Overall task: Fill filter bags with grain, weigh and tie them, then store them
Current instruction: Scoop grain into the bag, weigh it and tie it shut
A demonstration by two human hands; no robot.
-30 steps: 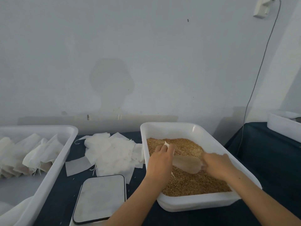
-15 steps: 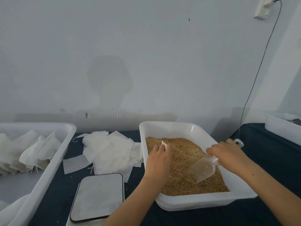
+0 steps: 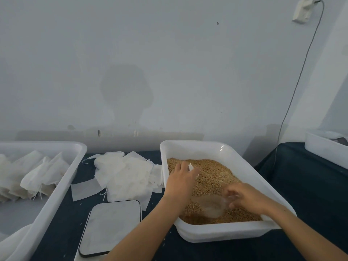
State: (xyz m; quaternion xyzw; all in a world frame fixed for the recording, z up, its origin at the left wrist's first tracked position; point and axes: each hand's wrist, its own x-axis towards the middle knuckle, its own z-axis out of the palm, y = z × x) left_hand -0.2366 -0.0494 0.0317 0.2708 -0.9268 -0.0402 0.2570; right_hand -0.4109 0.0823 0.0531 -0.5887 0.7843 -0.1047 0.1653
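Hands [image 3: 181, 182] over grain [image 3: 211, 178] (no labels)

Your brown grain [image 3: 211, 178] fills the white tub [image 3: 235, 153] on the desk. A clear scoop [image 3: 211, 206], blurred, lies low at the tub's near end, seemingly dug into the grain. A white filter bag [image 3: 191, 167] pokes up over it. Flat empty bags [image 3: 128, 172] are heaped left of the tub; beyond them, filled bags [image 3: 37, 172] lean in the left tray [image 3: 79, 153]. The scale [image 3: 111, 227] sits at the near edge.
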